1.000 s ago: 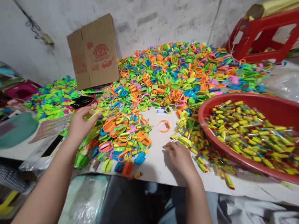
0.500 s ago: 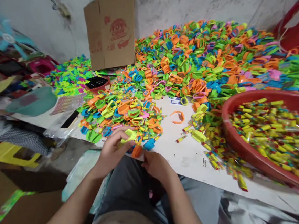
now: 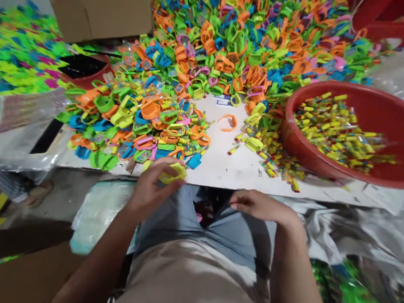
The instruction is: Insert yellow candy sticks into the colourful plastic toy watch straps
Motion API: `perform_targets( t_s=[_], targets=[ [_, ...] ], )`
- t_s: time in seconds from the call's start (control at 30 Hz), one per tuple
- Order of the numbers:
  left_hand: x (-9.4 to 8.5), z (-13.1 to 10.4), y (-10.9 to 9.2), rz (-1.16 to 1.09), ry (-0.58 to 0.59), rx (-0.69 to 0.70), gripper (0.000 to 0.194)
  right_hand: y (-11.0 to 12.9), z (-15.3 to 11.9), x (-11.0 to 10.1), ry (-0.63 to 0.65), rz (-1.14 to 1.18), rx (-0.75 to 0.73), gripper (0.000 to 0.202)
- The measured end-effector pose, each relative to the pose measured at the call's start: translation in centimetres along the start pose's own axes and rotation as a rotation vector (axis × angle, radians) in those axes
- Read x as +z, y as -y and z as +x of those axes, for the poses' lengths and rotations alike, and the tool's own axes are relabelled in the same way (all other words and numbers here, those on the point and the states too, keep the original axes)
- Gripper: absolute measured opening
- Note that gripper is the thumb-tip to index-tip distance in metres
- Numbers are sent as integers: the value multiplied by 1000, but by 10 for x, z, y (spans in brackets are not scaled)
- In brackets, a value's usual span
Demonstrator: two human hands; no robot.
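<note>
My left hand (image 3: pixel 157 183) is closed around a yellow toy watch (image 3: pixel 174 172) at the table's front edge, thumb and fingers on either side of it. Just beyond lies a heap of toy watches (image 3: pixel 149 110) in orange, green, blue and pink, with small yellow tubes among them. A blue toy watch (image 3: pixel 194 160) rests at the heap's near corner. Over my lap, apart from the table, my right hand (image 3: pixel 257 204) has its fingers curled together; whether anything is between them is hidden. A single orange toy watch (image 3: pixel 228 122) lies on the white tabletop (image 3: pixel 217 171).
On the right stands a red basin (image 3: pixel 343 169) of small wrapped yellow tubes, with loose tubes (image 3: pixel 271 164) beside it. A large bank of toy watches (image 3: pixel 231 42) fills the back. A cardboard box (image 3: pixel 101 13) and a small red bowl (image 3: pixel 88 82) are at left.
The view has tilted down. My right hand has moved right, away from my left hand. An orange piece that was between the hands no longer shows there. The yellow watch stays in my left hand.
</note>
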State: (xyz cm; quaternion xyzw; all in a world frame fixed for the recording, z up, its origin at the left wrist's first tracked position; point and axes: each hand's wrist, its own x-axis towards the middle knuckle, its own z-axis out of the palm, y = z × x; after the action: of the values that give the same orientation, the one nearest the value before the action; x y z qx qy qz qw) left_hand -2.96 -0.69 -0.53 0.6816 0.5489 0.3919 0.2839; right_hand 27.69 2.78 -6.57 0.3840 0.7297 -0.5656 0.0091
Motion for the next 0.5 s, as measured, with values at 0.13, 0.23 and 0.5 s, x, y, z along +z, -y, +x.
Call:
perform_targets(
  t_s=[0.13, 0.23, 0.5],
  targets=[
    [-1, -13, 14, -49, 24, 10, 17, -22, -17, 27, -86, -47, 216, 28],
    [-2, -23, 23, -55, 79, 17, 18, -24, -25, 34, -112, -119, 301, 28],
    [3, -41, 40, -134, 246, 49, 13, -8, -27, 23, -135, -439, 504, 15]
  ],
)
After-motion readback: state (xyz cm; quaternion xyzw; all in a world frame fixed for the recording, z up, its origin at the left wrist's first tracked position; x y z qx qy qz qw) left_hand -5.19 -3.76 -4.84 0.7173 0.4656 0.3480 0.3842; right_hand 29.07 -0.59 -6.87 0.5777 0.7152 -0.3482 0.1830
